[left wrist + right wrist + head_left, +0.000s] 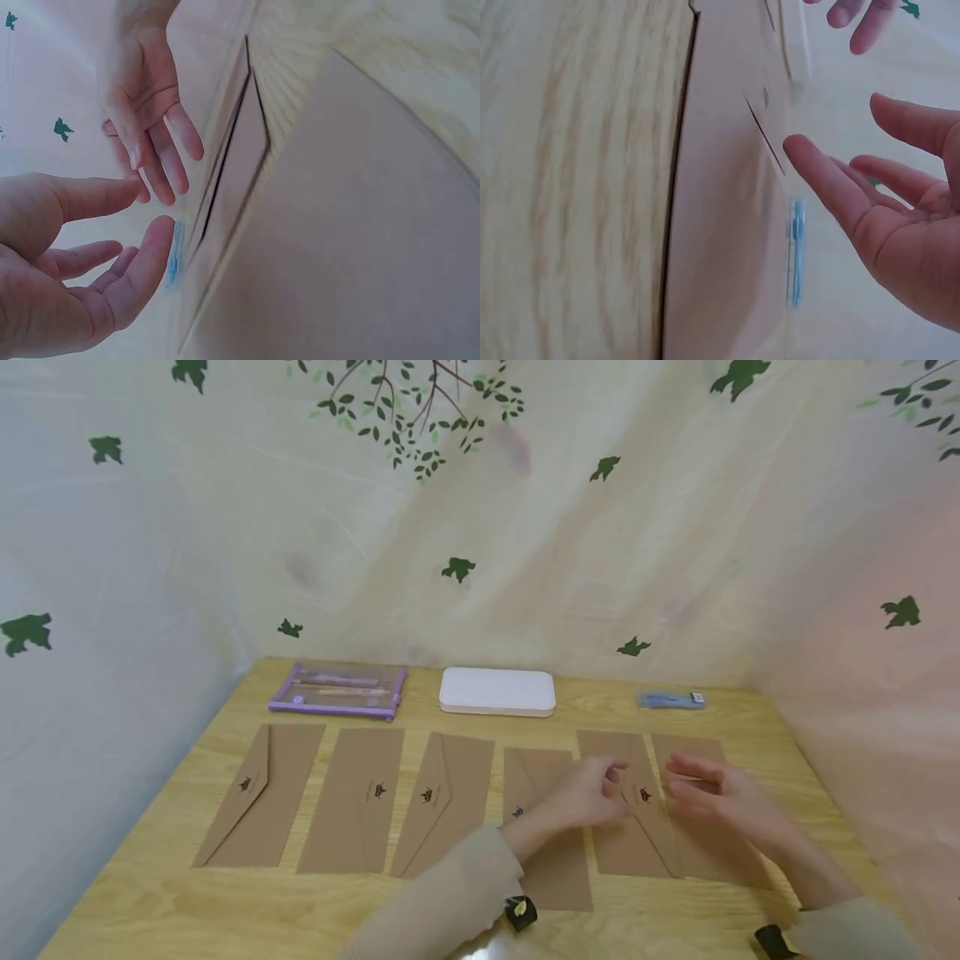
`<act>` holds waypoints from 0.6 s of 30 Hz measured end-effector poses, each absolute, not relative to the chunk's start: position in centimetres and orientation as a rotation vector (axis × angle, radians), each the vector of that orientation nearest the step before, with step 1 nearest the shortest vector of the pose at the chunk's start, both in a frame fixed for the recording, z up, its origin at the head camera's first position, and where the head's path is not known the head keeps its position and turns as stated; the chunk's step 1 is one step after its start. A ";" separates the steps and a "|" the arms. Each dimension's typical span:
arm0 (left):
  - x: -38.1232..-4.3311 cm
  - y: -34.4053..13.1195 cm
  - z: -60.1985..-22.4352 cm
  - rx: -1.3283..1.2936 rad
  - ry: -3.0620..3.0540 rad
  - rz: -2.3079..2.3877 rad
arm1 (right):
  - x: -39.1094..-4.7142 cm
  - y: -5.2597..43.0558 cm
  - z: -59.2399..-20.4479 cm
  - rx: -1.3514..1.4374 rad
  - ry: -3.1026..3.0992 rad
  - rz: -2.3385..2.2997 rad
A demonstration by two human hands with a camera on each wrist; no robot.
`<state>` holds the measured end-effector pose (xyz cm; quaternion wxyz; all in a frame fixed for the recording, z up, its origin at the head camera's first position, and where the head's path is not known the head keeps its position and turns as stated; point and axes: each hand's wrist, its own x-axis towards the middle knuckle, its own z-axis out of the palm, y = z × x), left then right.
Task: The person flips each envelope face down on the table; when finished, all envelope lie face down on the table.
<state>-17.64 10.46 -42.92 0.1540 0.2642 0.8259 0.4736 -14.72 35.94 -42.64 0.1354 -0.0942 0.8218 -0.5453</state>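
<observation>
Several brown paper envelopes lie side by side in a row on the wooden table. My left hand (592,797) hovers over the two envelopes right of centre: one with a pointed flap (618,852), and its left neighbour (558,881), which my forearm partly covers. Above the rightmost envelope (723,860) is my right hand (712,797). Both hands face each other with loosely bent fingers, apart and holding nothing. In the left wrist view, the left hand (67,277) has a gap between thumb and fingers. The right wrist view shows the right hand (907,232) likewise, with bare fingers.
Behind the envelopes stand a purple-edged clear pouch (341,681) with pencils, a white flat case (497,692) and a small blue item in clear packaging (670,700). More envelopes (300,793) lie to the left. Leaf-patterned cloth (375,568) encloses the table's back and sides.
</observation>
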 end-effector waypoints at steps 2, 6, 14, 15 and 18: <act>-17.7 9.8 -43.2 0.739 2.410 1.333 | -15.0 35.4 -42.8 -0.249 2.400 -1.545; -17.9 9.1 -43.7 0.766 2.471 1.288 | -15.4 35.0 -42.8 -0.224 2.406 -1.497; -17.9 8.8 -44.2 0.719 2.462 1.245 | -15.8 34.8 -43.0 -0.215 2.271 -1.492; -17.9 8.8 -44.2 0.707 2.442 1.258 | -15.8 34.8 -43.0 -0.209 2.255 -1.496; -17.9 8.6 -44.4 0.675 2.388 1.307 | -15.9 34.8 -43.0 -0.179 2.210 -1.510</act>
